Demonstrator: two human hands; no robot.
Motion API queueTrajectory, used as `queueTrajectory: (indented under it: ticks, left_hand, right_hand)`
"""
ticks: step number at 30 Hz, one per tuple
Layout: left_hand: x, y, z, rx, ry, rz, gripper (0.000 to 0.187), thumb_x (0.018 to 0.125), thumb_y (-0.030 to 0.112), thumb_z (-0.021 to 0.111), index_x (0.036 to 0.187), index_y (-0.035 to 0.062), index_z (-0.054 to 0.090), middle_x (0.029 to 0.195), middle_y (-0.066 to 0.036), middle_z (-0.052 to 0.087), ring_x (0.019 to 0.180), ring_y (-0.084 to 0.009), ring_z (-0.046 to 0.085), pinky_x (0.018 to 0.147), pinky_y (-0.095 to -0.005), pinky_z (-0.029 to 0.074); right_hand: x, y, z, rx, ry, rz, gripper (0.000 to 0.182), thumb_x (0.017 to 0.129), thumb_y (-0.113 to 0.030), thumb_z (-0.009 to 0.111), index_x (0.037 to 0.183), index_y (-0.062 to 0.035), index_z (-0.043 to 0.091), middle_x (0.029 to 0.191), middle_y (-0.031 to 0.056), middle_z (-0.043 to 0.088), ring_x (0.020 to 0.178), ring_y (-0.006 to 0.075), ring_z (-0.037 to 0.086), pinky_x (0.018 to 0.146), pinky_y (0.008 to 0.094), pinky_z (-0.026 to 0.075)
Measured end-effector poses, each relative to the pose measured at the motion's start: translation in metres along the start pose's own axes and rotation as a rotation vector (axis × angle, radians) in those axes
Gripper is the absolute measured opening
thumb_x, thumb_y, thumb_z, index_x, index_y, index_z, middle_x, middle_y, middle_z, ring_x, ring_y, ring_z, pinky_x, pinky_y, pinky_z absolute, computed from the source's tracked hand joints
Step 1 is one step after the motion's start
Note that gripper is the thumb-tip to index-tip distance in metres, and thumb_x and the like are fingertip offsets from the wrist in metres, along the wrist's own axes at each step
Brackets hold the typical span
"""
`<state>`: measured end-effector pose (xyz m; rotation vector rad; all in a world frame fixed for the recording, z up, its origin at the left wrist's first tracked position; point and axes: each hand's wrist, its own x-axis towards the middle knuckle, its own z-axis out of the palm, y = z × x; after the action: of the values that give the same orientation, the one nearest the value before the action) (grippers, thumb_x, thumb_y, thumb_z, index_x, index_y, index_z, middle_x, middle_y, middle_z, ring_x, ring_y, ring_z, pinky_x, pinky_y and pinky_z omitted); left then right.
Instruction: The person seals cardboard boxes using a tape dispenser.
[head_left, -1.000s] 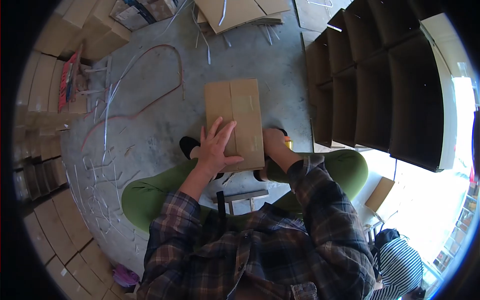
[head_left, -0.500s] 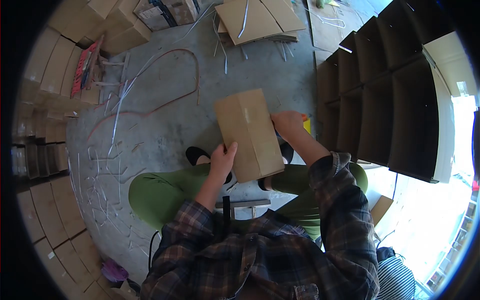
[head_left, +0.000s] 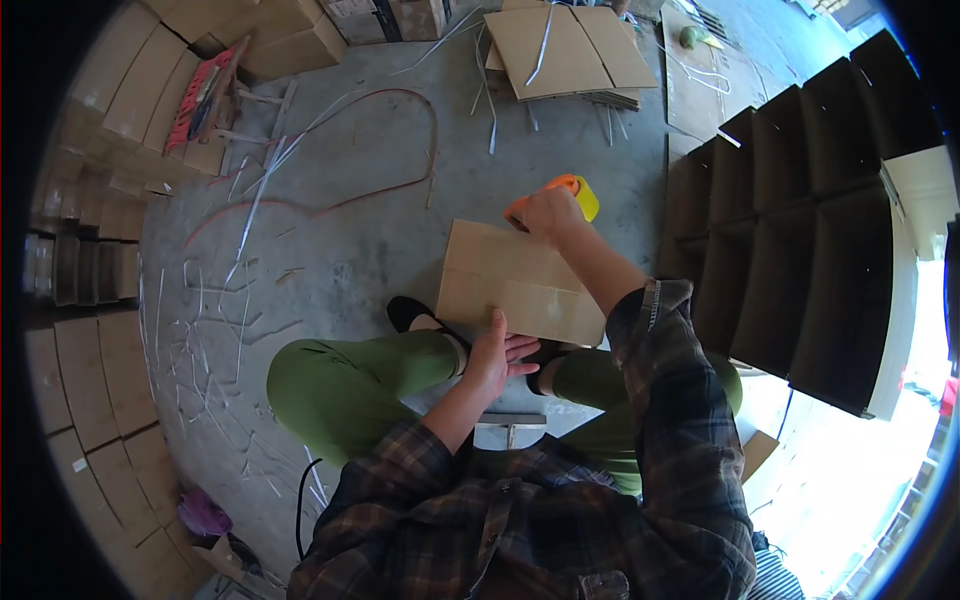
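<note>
A closed brown cardboard box (head_left: pixel 475 285) is held between my knees, above the floor, with shiny clear tape on its faces. My left hand (head_left: pixel 488 362) is at the box's near side, its thumb against the cardboard and its other fingers stretched apart below the edge. At the far side of the box, my right hand (head_left: pixel 552 216) is wrapped round an orange and yellow tape dispenser (head_left: pixel 588 200). The dispenser's handle is mostly covered by my fingers.
Flattened cardboard sheets (head_left: pixel 560 55) are stacked ahead. A cardboard rack of open compartments (head_left: pixel 790 220) stands on the right. Boxes (head_left: pixel 105 390) are piled on the left. White straps (head_left: pixel 215 350) and a red cord (head_left: pixel 375 188) lie on the floor.
The box has turned, so a different side faces up. My right hand has moved up with the tape dispenser, now plainly visible. My left hand's fingers have spread.
</note>
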<state>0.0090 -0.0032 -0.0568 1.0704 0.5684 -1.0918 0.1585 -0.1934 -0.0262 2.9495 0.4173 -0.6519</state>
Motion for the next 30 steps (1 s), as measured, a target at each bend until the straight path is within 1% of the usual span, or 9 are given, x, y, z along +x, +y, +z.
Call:
queueTrajectory:
  ticks: [4, 9, 15, 17, 19, 21, 23, 26, 30]
  left_hand:
    - [-0.001, 0.004, 0.000, 0.013, -0.029, -0.016, 0.082, 0.091, 0.070, 0.032, 0.125, -0.0031, 0.048, 0.123, -0.022, 0.057, 0.116, -0.0326, 0.056, 0.075, -0.0490, 0.056]
    - [-0.002, 0.001, -0.012, 0.079, -0.091, -0.051, 0.082, 0.090, 0.071, 0.032, 0.124, -0.0020, 0.049, 0.120, -0.022, 0.058, 0.112, -0.0317, 0.059, 0.073, -0.0484, 0.057]
    - [-0.016, 0.022, -0.016, 0.264, -0.153, -0.174, 0.064, 0.095, 0.060, 0.040, 0.109, 0.0008, 0.059, 0.089, -0.014, 0.067, 0.091, -0.0262, 0.067, 0.064, -0.0400, 0.056]
    - [-0.027, 0.038, -0.009, 0.597, -0.068, 0.199, 0.040, 0.096, 0.041, 0.052, 0.100, 0.0024, 0.063, 0.075, -0.009, 0.066, 0.078, -0.0226, 0.067, 0.060, -0.0353, 0.054]
    - [-0.028, 0.062, -0.002, 0.984, 0.219, 0.952, 0.024, 0.091, 0.025, 0.061, 0.100, 0.0033, 0.065, 0.085, -0.012, 0.066, 0.079, -0.0250, 0.064, 0.069, -0.0384, 0.052]
    - [-0.011, 0.097, -0.001, 1.222, 0.394, 1.399, 0.031, 0.088, 0.025, 0.063, 0.111, 0.0058, 0.063, 0.102, -0.014, 0.064, 0.097, -0.0297, 0.061, 0.083, -0.0419, 0.049]
    - [0.006, 0.126, -0.001, 1.524, 0.532, 1.492, 0.040, 0.087, 0.028, 0.063, 0.123, 0.0098, 0.059, 0.122, -0.014, 0.056, 0.111, -0.0332, 0.053, 0.090, -0.0429, 0.046]
    - [0.038, 0.125, -0.011, 1.775, 0.611, 1.338, 0.048, 0.087, 0.036, 0.062, 0.128, 0.0137, 0.054, 0.125, -0.011, 0.051, 0.112, -0.0326, 0.050, 0.092, -0.0433, 0.046]
    - [0.037, 0.113, -0.012, 1.572, 0.483, 1.017, 0.051, 0.087, 0.040, 0.062, 0.130, 0.0145, 0.052, 0.127, -0.010, 0.049, 0.111, -0.0323, 0.051, 0.089, -0.0440, 0.048]
  right_hand:
    - [-0.004, 0.008, 0.002, -0.073, 0.050, 0.072, 0.013, 0.087, -0.025, 0.057, 0.089, -0.0209, 0.069, 0.091, 0.0028, 0.072, 0.084, 0.0220, 0.070, 0.067, 0.0391, 0.052]
    - [-0.080, 0.035, -0.031, 0.536, 0.511, 0.342, 0.026, 0.089, -0.029, 0.061, 0.109, -0.0143, 0.069, 0.093, 0.0112, 0.070, 0.082, 0.0261, 0.069, 0.072, 0.0344, 0.052]
    - [-0.171, 0.047, -0.031, 1.065, 0.600, 0.587, 0.029, 0.089, -0.022, 0.064, 0.112, -0.0050, 0.068, 0.096, 0.0121, 0.070, 0.084, 0.0175, 0.066, 0.078, 0.0291, 0.051]
    - [-0.188, 0.049, -0.029, 1.174, 0.647, 0.602, 0.030, 0.090, -0.022, 0.064, 0.112, -0.0028, 0.067, 0.095, 0.0108, 0.070, 0.085, 0.0150, 0.065, 0.079, 0.0279, 0.050]
    - [-0.197, 0.049, -0.020, 1.304, 0.682, 0.616, 0.031, 0.091, -0.023, 0.064, 0.113, -0.0006, 0.067, 0.095, 0.0095, 0.070, 0.086, 0.0126, 0.063, 0.079, 0.0267, 0.050]
    - [-0.202, 0.055, -0.012, 1.476, 0.697, 0.656, 0.034, 0.092, -0.024, 0.064, 0.115, 0.0008, 0.066, 0.098, 0.0088, 0.069, 0.088, 0.0123, 0.062, 0.081, 0.0267, 0.050]
    - [-0.207, 0.060, -0.008, 1.505, 0.676, 0.629, 0.036, 0.092, -0.026, 0.063, 0.117, 0.0007, 0.064, 0.100, 0.0096, 0.068, 0.089, 0.0134, 0.063, 0.082, 0.0275, 0.051]
    - [-0.211, 0.062, -0.006, 1.541, 0.652, 0.607, 0.041, 0.092, -0.029, 0.063, 0.120, 0.0016, 0.062, 0.101, 0.0108, 0.068, 0.090, 0.0150, 0.064, 0.083, 0.0288, 0.052]
    - [-0.212, 0.065, -0.008, 1.549, 0.599, 0.558, 0.046, 0.090, -0.032, 0.066, 0.119, 0.0028, 0.062, 0.102, 0.0124, 0.067, 0.091, 0.0163, 0.064, 0.085, 0.0308, 0.052]
